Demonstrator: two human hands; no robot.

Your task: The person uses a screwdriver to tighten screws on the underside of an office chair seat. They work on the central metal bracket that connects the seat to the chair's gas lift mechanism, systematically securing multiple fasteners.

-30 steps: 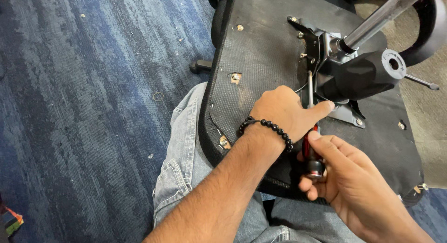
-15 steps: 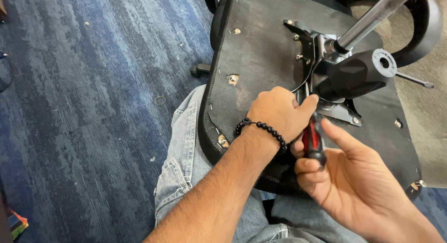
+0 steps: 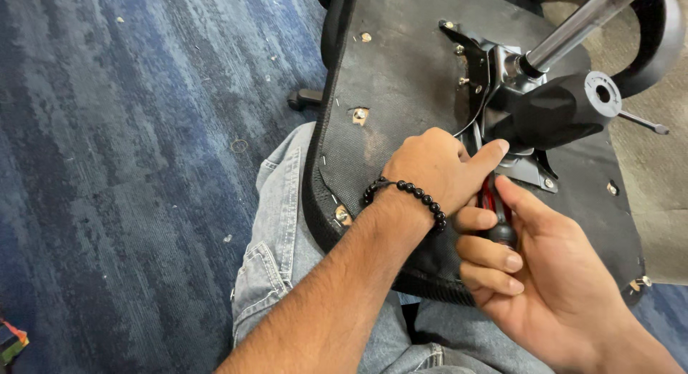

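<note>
Right hand point(image 3: 545, 281) fingers curled tight around red-and-black screwdriver point(image 3: 493, 215), frame centre-right. Left hand point(image 3: 433, 169) bunched, thumb against shaft, below black chair mechanism point(image 3: 555, 112) on upturned seat point(image 3: 408, 73).

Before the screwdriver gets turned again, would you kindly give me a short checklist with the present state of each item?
1. Right hand wrapped round the red-and-black screwdriver handle: ok.
2. Left hand steadying the shaft near the metal bracket: ok.
3. Tip seated in a screw: cannot tell, the hands hide it.
4. Upturned chair seat resting on the lap: ok.
5. Black lever housing clear of the fingers: not ok, the left forefinger is right beside it.
</note>
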